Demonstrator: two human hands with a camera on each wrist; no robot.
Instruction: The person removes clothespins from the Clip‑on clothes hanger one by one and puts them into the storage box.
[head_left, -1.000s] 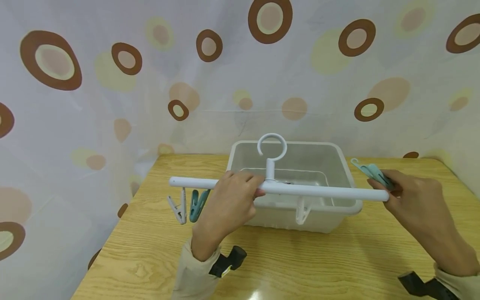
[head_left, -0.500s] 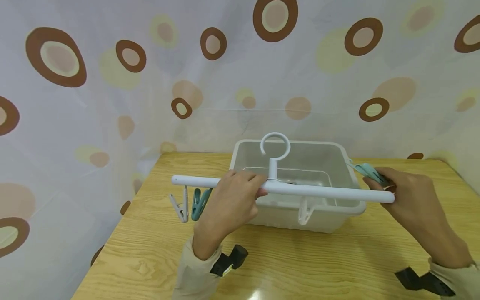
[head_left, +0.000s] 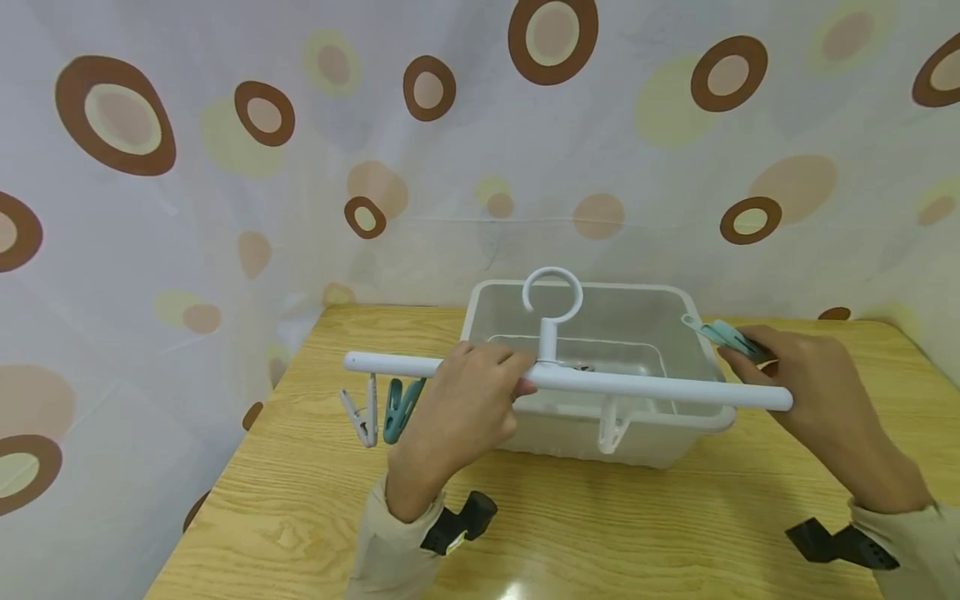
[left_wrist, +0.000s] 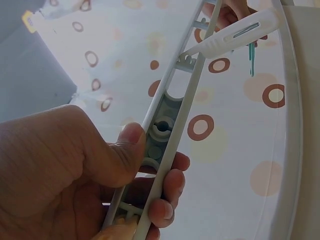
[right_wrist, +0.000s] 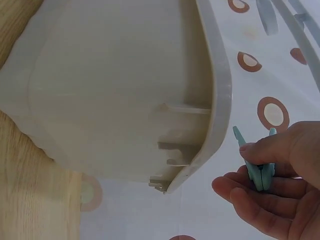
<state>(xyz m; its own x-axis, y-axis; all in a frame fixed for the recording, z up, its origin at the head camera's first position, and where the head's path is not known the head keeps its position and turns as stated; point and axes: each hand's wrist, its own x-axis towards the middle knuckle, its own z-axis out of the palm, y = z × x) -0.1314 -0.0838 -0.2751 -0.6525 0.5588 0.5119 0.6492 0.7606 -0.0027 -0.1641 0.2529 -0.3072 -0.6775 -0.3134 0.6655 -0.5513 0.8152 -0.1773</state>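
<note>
My left hand [head_left: 459,408] grips the bar of a white clothes hanger [head_left: 645,387] just left of its hook; in the left wrist view the thumb and fingers close round the hollow bar [left_wrist: 187,112]. Left of that hand hang a pale grey clip [head_left: 363,417] and a dark teal clip [head_left: 397,408]. A white clip [head_left: 611,429] dangles right of the hook. By the bar's right end, my right hand [head_left: 813,392] pinches a light teal clothespin [right_wrist: 261,175] between thumb and fingers. Its two legs spread apart at one end. Whether this hand touches the bar I cannot tell.
Behind the hanger a translucent white basin [head_left: 585,437] stands on the wooden table [head_left: 300,500]. Its contents are mostly hidden by the bar. A patterned curtain [head_left: 450,183] rises at the back and left.
My right hand has moved left and slightly up with the light teal clothespin, relative to the bar's end. The left hand keeps its grip; the whole view has shifted a little.
</note>
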